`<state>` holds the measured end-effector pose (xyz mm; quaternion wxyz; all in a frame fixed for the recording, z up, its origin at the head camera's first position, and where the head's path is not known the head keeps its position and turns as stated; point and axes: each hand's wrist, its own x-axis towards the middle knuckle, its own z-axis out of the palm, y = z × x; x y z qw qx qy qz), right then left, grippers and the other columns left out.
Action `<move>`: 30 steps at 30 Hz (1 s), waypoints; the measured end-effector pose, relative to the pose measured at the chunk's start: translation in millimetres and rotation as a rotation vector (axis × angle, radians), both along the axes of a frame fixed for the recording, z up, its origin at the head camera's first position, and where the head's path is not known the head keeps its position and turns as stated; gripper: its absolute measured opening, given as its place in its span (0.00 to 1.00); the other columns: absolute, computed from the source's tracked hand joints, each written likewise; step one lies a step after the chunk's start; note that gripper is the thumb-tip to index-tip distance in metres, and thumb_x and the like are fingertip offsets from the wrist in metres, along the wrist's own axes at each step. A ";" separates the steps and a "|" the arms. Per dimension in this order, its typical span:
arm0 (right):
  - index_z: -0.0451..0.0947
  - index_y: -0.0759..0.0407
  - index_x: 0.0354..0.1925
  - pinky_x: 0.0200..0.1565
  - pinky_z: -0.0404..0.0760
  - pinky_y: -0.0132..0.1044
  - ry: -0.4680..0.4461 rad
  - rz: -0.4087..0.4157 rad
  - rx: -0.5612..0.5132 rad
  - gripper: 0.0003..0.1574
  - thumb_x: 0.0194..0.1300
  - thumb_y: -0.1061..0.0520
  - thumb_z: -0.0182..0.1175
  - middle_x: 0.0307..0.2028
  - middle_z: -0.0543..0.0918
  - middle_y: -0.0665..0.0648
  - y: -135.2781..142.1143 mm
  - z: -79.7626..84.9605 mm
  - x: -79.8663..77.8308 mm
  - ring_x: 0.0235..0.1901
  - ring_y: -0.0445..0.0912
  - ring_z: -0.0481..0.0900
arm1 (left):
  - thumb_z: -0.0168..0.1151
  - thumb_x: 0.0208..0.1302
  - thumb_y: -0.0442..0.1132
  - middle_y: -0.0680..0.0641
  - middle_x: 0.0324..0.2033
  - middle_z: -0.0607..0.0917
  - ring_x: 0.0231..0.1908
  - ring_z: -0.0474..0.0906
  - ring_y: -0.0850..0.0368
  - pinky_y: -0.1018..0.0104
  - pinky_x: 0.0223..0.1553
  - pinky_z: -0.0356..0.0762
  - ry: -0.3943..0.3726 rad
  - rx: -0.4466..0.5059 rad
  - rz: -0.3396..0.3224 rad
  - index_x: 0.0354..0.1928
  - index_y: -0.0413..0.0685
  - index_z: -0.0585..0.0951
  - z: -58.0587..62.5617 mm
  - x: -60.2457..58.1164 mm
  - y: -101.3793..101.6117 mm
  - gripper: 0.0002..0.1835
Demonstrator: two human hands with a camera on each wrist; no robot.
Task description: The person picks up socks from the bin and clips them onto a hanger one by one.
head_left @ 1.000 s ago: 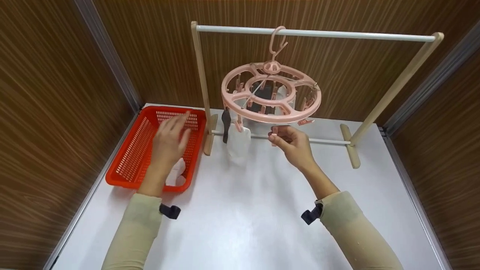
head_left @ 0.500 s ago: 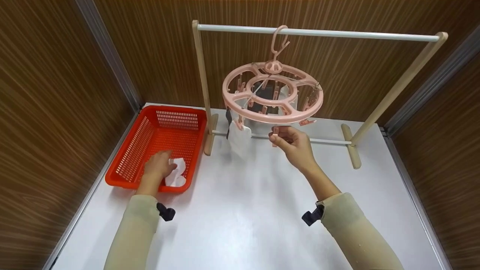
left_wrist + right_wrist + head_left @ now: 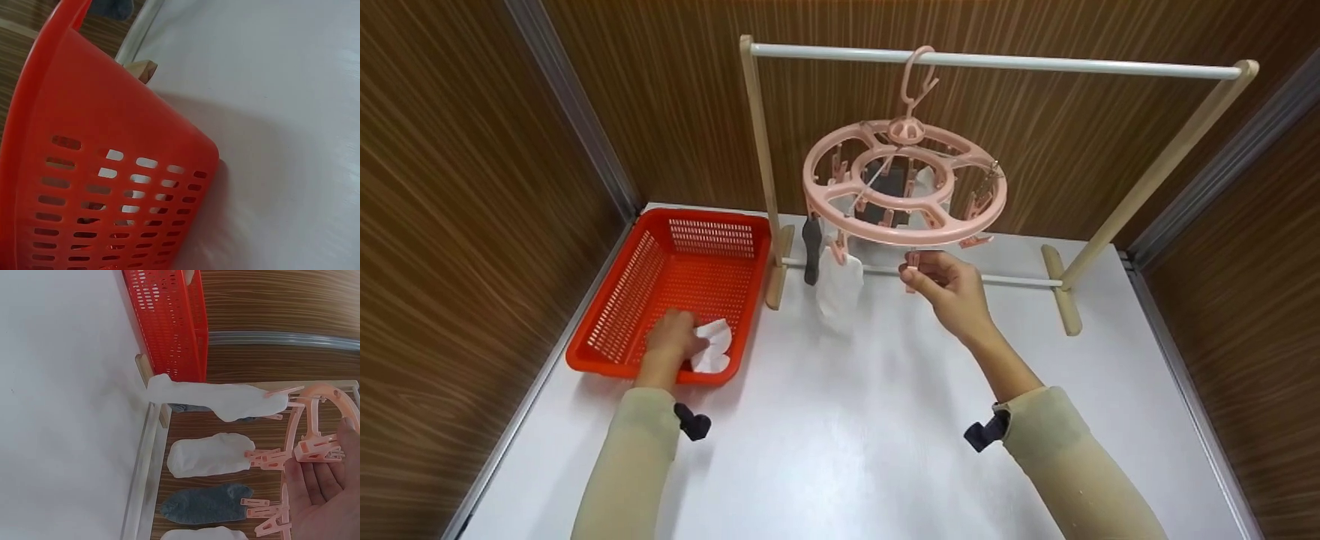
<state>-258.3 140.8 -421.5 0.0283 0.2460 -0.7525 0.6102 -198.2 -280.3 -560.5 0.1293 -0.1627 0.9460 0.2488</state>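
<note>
My left hand (image 3: 670,339) reaches down into the red plastic basket (image 3: 762,300), beside a crumpled white sock (image 3: 715,349); its thumb lies at the sock's edge and the fingertips are hidden. My right hand (image 3: 956,292) pinches a pink clothespin (image 3: 913,261) under the near rim of a round pink drying hanger (image 3: 906,236). In the right wrist view that clothespin (image 3: 316,448) sits between thumb and fingers with no cloth in it. Clipped to the hanger are a white sock (image 3: 216,396), another white sock (image 3: 211,455) and a grey sock (image 3: 208,503), among several.
The hanger's hook hangs on the white rail (image 3: 1035,66) of a stand with wooden posts (image 3: 1159,176). A lower white bar (image 3: 1020,282) and wooden feet (image 3: 1061,292) stand on the white table (image 3: 840,450). Wood-grained panels (image 3: 472,225) enclose the sides and back.
My left hand has come down from above the basket to the white sock in it. My right hand keeps its pinch on the clothespin. The hung socks sway slightly.
</note>
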 end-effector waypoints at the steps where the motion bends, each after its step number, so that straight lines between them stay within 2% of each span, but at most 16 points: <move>1: 0.81 0.75 0.46 0.38 0.83 0.28 -0.001 0.003 0.002 0.14 0.66 0.64 0.64 0.39 0.86 0.69 0.0 0.1 0.0 0.34 0.43 0.84 | 0.66 0.65 0.42 0.37 0.48 0.78 0.47 0.72 0.40 0.43 0.56 0.74 0.005 0.022 0.003 0.53 0.38 0.80 0.3 0.1 0.5 0.19; 5: 0.81 0.75 0.46 0.37 0.83 0.28 -0.003 0.000 -0.007 0.14 0.66 0.64 0.65 0.39 0.86 0.68 0.6 1.0 -0.2 0.33 0.40 0.84 | 0.67 0.65 0.48 0.39 0.48 0.79 0.47 0.73 0.42 0.47 0.53 0.76 0.043 0.109 -0.021 0.50 0.44 0.79 -0.4 -1.6 1.2 0.19; 7: 0.81 0.75 0.46 0.38 0.82 0.28 -0.006 -0.003 -0.006 0.14 0.66 0.64 0.65 0.39 0.86 0.68 0.6 1.0 -0.5 0.33 0.40 0.83 | 0.66 0.66 0.49 0.39 0.49 0.80 0.48 0.74 0.42 0.46 0.55 0.76 0.082 0.135 -0.036 0.49 0.45 0.78 -0.9 -2.5 1.3 0.18; 10: 0.81 0.74 0.46 0.38 0.83 0.28 -0.008 0.002 -0.001 0.14 0.66 0.64 0.64 0.39 0.86 0.68 1.0 0.9 -0.7 0.33 0.40 0.83 | 0.64 0.69 0.45 0.38 0.51 0.81 0.50 0.75 0.41 0.42 0.59 0.75 0.169 0.172 -0.053 0.52 0.43 0.78 0.0 -3.0 1.2 0.16; 15: 0.81 0.76 0.45 0.38 0.85 0.31 -0.010 0.011 -0.039 0.13 0.65 0.65 0.65 0.39 0.86 0.70 3.6 -0.6 -1.4 0.33 0.42 0.85 | 0.58 0.72 0.37 0.36 0.48 0.83 0.45 0.76 0.42 0.45 0.52 0.77 0.315 0.202 -0.080 0.56 0.40 0.79 6.9 -3.4 2.8 0.14; 17: 0.81 0.76 0.44 0.38 0.85 0.32 -0.012 0.005 -0.051 0.12 0.64 0.67 0.65 0.38 0.86 0.70 4.6 -0.2 -1.6 0.33 0.43 0.85 | 0.58 0.72 0.35 0.35 0.47 0.83 0.44 0.77 0.41 0.44 0.51 0.76 0.380 0.208 -0.092 0.56 0.39 0.79 11.4 -4.2 3.9 0.14; 22: 0.81 0.75 0.44 0.38 0.85 0.31 0.002 -0.017 -0.040 0.13 0.64 0.65 0.66 0.36 0.85 0.68 5.8 1.8 -0.8 0.32 0.46 0.85 | 0.63 0.69 0.38 0.33 0.45 0.86 0.43 0.80 0.40 0.43 0.51 0.77 0.503 0.209 -0.052 0.53 0.37 0.80 26.4 -4.8 10.2 0.15; 25: 0.82 0.74 0.43 0.37 0.84 0.33 0.008 -0.028 -0.037 0.12 0.64 0.64 0.66 0.35 0.85 0.65 5.8 1.7 -0.6 0.31 0.47 0.84 | 0.64 0.69 0.41 0.37 0.42 0.87 0.40 0.80 0.43 0.47 0.48 0.80 0.526 0.220 -0.029 0.48 0.39 0.83 36.4 -2.9 16.4 0.13; 30: 0.82 0.73 0.41 0.35 0.82 0.35 -0.001 -0.033 -0.045 0.10 0.65 0.64 0.66 0.33 0.86 0.63 5.8 2.1 0.2 0.30 0.45 0.82 | 0.64 0.68 0.47 0.44 0.42 0.87 0.41 0.77 0.48 0.53 0.48 0.80 0.591 0.235 -0.017 0.49 0.46 0.86 54.3 1.7 27.9 0.15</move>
